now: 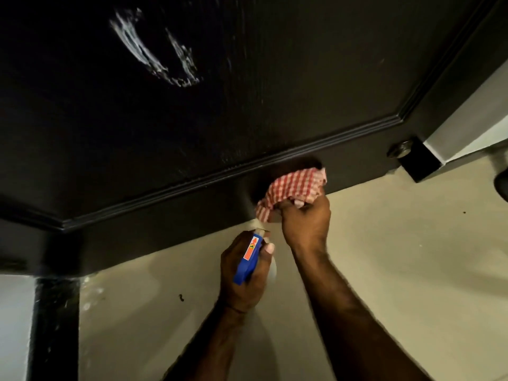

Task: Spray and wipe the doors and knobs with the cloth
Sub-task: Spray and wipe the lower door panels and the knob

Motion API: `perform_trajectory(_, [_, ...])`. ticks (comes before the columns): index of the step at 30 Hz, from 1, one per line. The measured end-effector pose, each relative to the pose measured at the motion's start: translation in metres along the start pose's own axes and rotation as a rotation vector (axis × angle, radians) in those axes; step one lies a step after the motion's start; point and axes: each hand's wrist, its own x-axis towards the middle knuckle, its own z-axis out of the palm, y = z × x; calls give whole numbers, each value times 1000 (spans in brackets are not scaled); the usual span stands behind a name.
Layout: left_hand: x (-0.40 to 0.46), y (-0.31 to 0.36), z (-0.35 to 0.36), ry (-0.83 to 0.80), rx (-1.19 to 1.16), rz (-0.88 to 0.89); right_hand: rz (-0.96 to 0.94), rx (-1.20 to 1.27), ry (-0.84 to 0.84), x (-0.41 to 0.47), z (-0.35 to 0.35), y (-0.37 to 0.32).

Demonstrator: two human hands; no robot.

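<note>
Left hand (pixel 247 273): fingers and thumb curled round the blue trigger head of a spray bottle (pixel 248 258), nozzle aimed toward the door; an orange label ran along the top of the head, and the pale bottle body showed only as a sliver just right of the thumb. Right hand (pixel 305 218): just above and right of the left hand, close beside it but apart, fingers bunched round a red-and-white checked cloth (pixel 294 188). Both forearms were bare and entered from the lower edge of the view.

Cloth: crumpled, held in the right hand's grip, its free part pressed against the bottom rail of the door directly beyond the knuckles; one corner hung down toward the bottle nozzle.

Floor (pixel 398 270): pale, smooth, beneath and to the right of both hands; a few small dark specks lay on it, one to the left of the left wrist.

Door (pixel 247 105): dark, panelled, filling the view beyond the hands; a raised moulding ran across just above the cloth. Streaks of white foam (pixel 156 50) marked the panel well above and left of the hands.

Metal fitting (pixel 400 149): small, round, on the door's lower corner, right of and beyond the right hand; its kind could not be told.

Door frame (pixel 52 325): dark upright, far left of the left hand.
</note>
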Motion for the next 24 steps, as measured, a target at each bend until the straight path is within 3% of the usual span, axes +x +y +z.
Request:
perform_trajectory(3, [-1, 5, -5, -25, -69, -24, -501, 35, 55, -15, 1, -28])
perform_trajectory(5, [0, 7, -8, 3, -25, 21, -709, -72, 80, -12, 8, -7])
perform_trajectory(7, [-1, 4, -13, 15, 10, 66, -619, -163, 23, -5, 16, 23])
perform_trajectory(10, [0, 2, -20, 23, 1, 98, -246, -249, -103, -17, 17, 64])
perform_trajectory(13, [0, 3, -20, 60, 37, 68, 110, -214, -113, -14, 17, 55])
perform_trajectory(14, [-1, 5, -20, 59, 36, 57, 149, -188, -92, -13, 18, 44])
perform_trajectory(16, [-2, 5, -21, 29, 24, 50, 37, -94, -47, -22, 19, 10])
perform_trajectory(20, [1, -5, -31, 51, -3, -97, -660, 1, -12, -42, 21, -35])
perform_trajectory(21, [1, -6, -33, 78, -21, -101, -751, -44, 9, -39, 24, -30])
perform_trajectory(24, [0, -7, -41, 117, 23, 41, -676, -181, 22, -27, 34, 17])
